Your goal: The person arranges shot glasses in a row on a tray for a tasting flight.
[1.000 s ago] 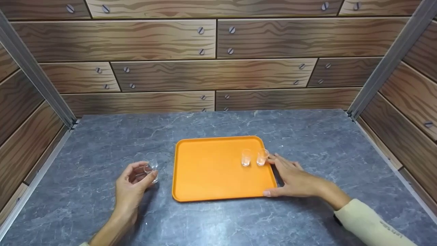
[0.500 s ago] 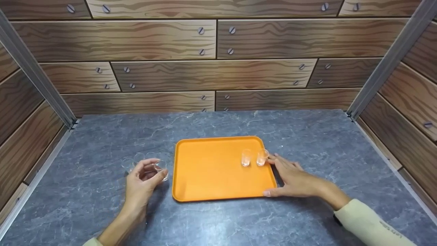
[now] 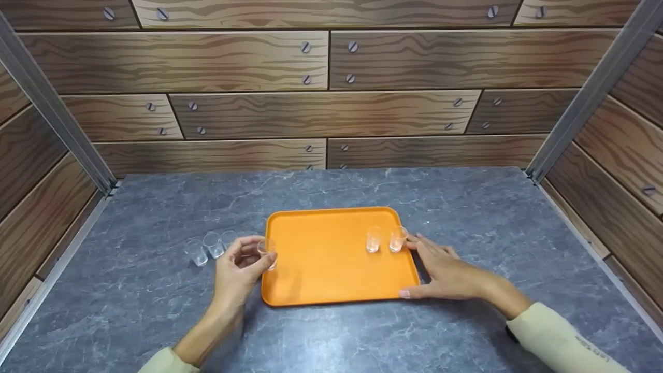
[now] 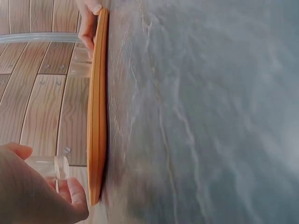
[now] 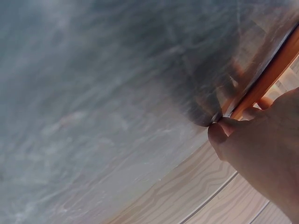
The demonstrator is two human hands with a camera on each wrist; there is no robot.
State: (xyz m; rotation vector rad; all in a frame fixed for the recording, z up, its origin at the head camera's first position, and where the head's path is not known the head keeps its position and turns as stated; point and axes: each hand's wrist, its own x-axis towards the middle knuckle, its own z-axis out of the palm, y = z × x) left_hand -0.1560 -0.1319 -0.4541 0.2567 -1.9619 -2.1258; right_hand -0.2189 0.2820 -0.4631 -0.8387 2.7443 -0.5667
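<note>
My left hand (image 3: 239, 272) pinches a clear shot glass (image 3: 267, 247) between thumb and fingers. In the head view the glass overlaps the left rim of an orange tray (image 3: 321, 259); the left wrist view shows its thick base (image 4: 61, 167) above the level of the tray. Two more shot glasses stand upright on the tray's right side, an inner one (image 3: 373, 240) and an outer one (image 3: 398, 239). My right hand (image 3: 448, 272) rests along the tray's right edge, thumb at the near corner, fingertips beside the outer glass.
Left of the tray, more shot glasses stand on the grey marbled table (image 3: 331, 336): one (image 3: 197, 253) in front, another (image 3: 214, 245) behind it, and a third (image 3: 229, 238) partly hidden by my left hand. Wood-patterned walls (image 3: 331, 114) enclose the table's back and sides.
My left hand has carried its shot glass rightward from the table to over the tray's left rim, uncovering the glasses left behind. My right hand and the tray have stayed put.
</note>
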